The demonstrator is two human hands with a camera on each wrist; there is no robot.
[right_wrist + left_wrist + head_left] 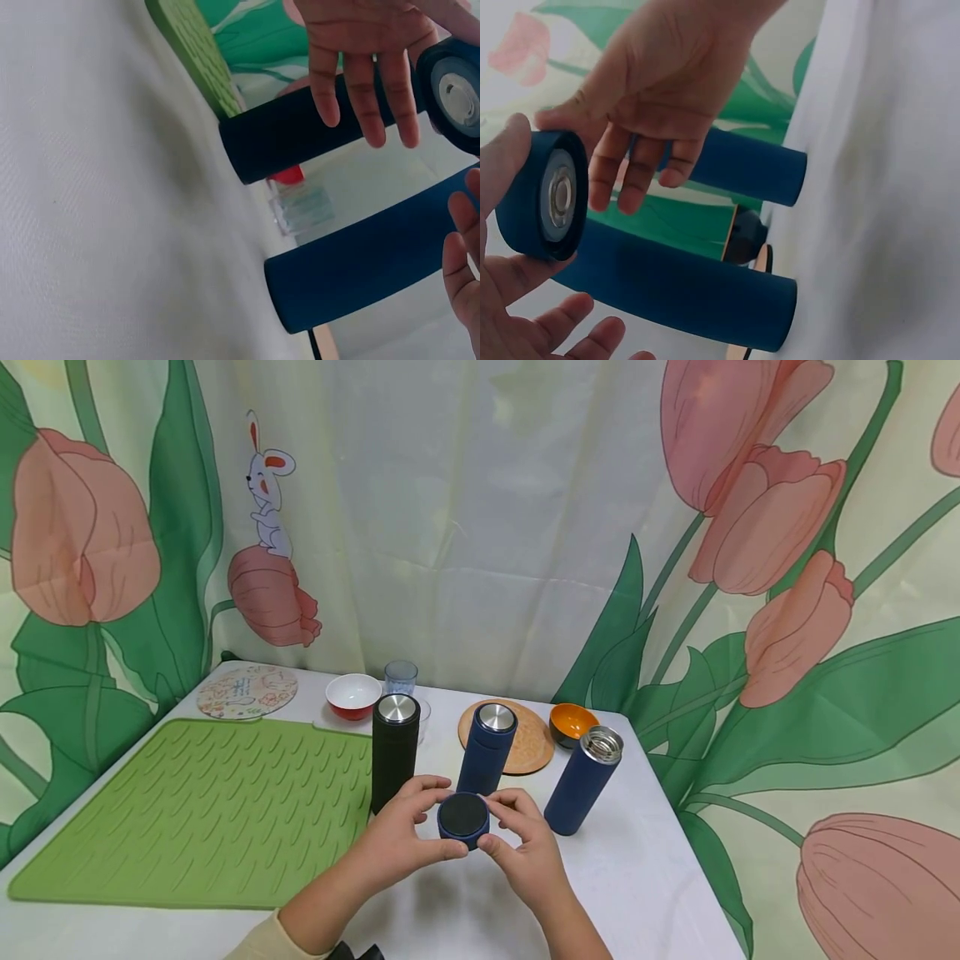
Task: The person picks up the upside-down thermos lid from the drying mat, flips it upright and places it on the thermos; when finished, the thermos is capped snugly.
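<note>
Above the table, both hands hold a blue flask lid with a dark round top. The left hand pinches its left side between thumb and fingers. On the other side, the thumb and fingers of the right hand grip it too. The lid's underside, with a pale round seal, shows in the left wrist view. Just behind the hands stands a blue flask with a silver-topped lid. To the right is an uncapped blue flask with its steel mouth showing. A black flask stands by the left hand.
A green ridged mat covers the table's left side. Along the back are a patterned round mat, a red-and-white bowl, a clear glass, a round wooden board and an orange bowl. A tulip-print curtain hangs behind.
</note>
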